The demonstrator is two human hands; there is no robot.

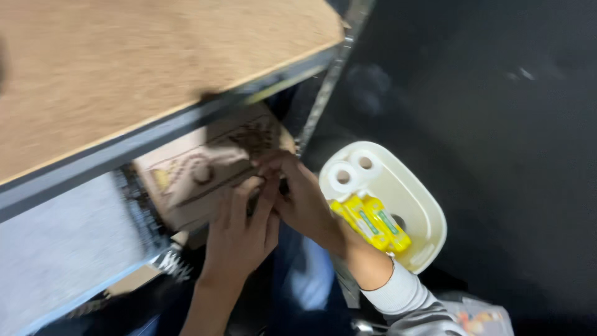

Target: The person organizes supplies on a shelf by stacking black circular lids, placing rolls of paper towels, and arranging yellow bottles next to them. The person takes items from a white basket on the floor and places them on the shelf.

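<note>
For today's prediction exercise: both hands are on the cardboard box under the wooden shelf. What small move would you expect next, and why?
Probably a short pull of the cardboard box outward. The left hand and right hand both meet at its near edge, and most of it sits tucked beneath the wooden shelf, so the shelf covers its top.

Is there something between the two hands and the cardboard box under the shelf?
Nothing visible. The left hand and the right hand already touch the right end of the cardboard box, which sits under the shelf board.
</note>
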